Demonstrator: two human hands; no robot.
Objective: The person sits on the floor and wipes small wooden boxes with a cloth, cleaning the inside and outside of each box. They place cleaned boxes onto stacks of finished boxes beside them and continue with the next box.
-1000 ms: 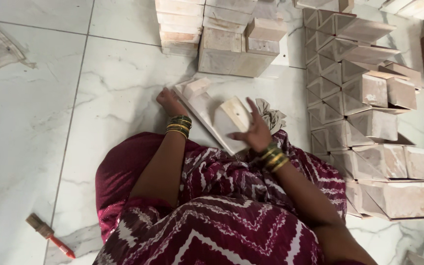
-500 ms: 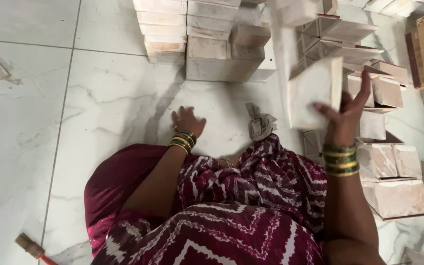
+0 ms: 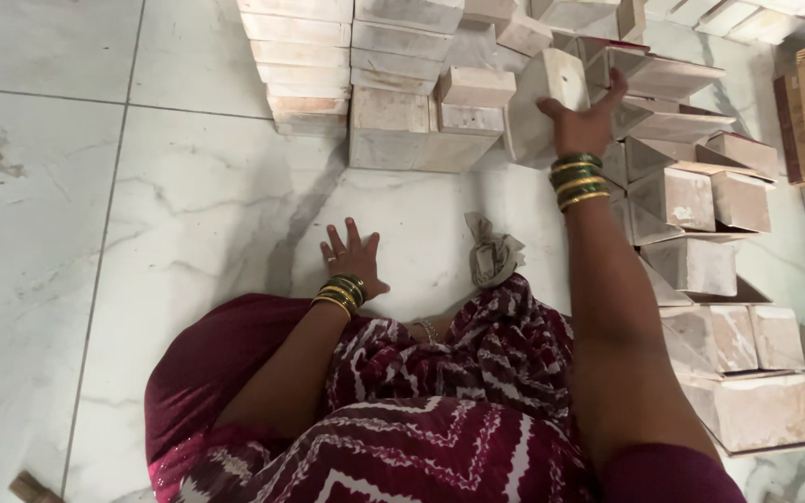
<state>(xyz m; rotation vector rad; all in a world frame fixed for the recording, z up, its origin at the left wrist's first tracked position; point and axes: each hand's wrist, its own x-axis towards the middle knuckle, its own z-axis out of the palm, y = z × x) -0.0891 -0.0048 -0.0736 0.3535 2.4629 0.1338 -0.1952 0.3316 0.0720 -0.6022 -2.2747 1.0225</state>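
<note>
1. Right hand (image 3: 581, 123): fingers clasp a pale wooden box (image 3: 540, 102) against the stacked boxes (image 3: 402, 84).
2. Left hand (image 3: 351, 256): fingers spread wide, flat on the marble floor (image 3: 188, 214).

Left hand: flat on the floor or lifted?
Flat: the left hand lies palm down, fingers spread, on the marble floor. It holds nothing.

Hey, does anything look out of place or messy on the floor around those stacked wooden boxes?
A crumpled grey cloth lies loose on the marble floor, between the flat left hand and the boxes. The box in the right hand is tilted, unlike the neat stacks behind. No spill or damage shows.
</note>
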